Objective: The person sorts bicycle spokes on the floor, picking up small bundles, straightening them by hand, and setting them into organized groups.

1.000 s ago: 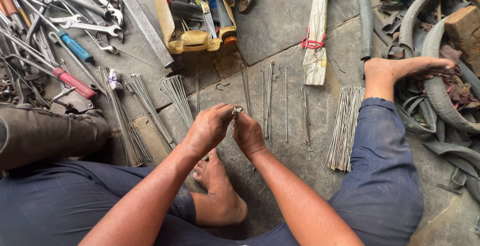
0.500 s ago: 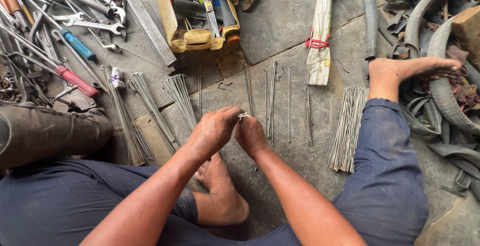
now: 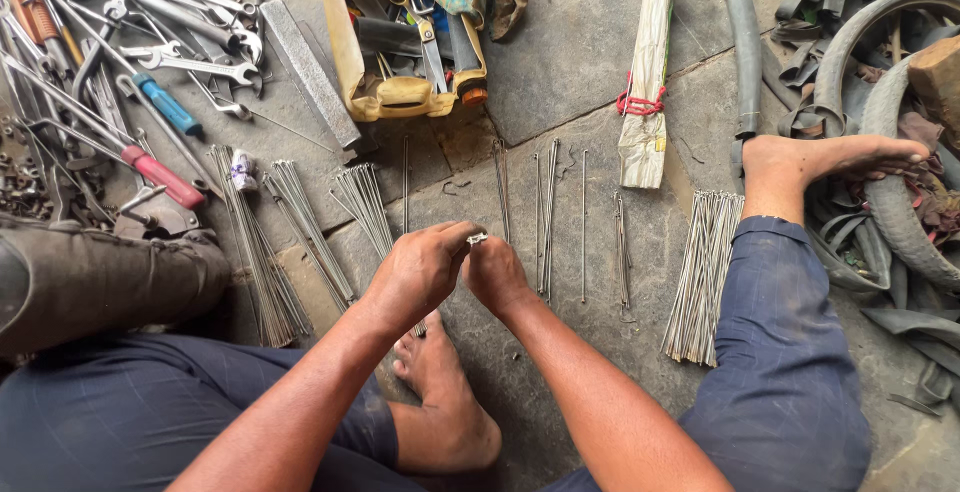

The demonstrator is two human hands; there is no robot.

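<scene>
The floor (image 3: 590, 42) is grey stone slabs with dark joints, dusty and stained, lit evenly by soft daylight. Wrenches (image 3: 150, 22) lie heaped at the upper left, a yellow toolbox (image 3: 400, 102) stands at the top, and old tyres (image 3: 880, 102) pile up on the right.

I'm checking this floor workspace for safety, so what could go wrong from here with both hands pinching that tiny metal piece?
1. The small metal piece pinched between the left hand and right hand could slip and vanish among the loose spokes on the stone floor.
2. The bare foot lies just below the hands, near spoke ends that might prick it.
3. The other bare foot rests against old tyres; shifting it may scatter the spoke bundle.
</scene>
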